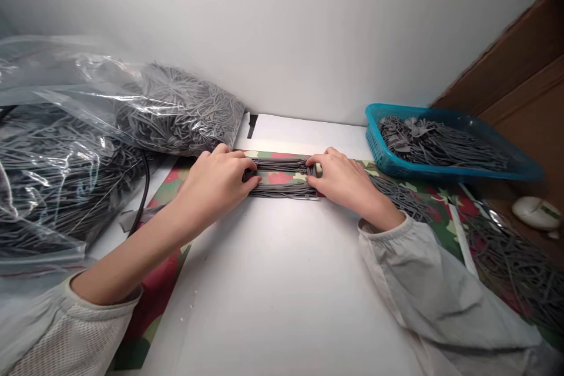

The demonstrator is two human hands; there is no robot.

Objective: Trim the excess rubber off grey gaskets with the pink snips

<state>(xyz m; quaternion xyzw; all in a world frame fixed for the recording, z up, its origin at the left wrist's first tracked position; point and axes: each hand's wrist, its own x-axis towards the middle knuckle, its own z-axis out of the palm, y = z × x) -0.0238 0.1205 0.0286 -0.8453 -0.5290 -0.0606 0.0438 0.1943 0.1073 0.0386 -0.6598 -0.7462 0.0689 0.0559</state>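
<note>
Both hands, left (pixel 220 179) and right (pixel 341 179), have their grip pinching opposite ends of the grey cord bundle (pixel 284 165) near the worktop's (pixel 282 282) far edge; bagged cords (pixel 185 108) crowd left, blue basket (pixel 440 173) sits far right.

Light is bright and even, with sharp glare on the plastic bags (pixel 176 108); edges stretch and soften, the upper-right corner darkening.
</note>
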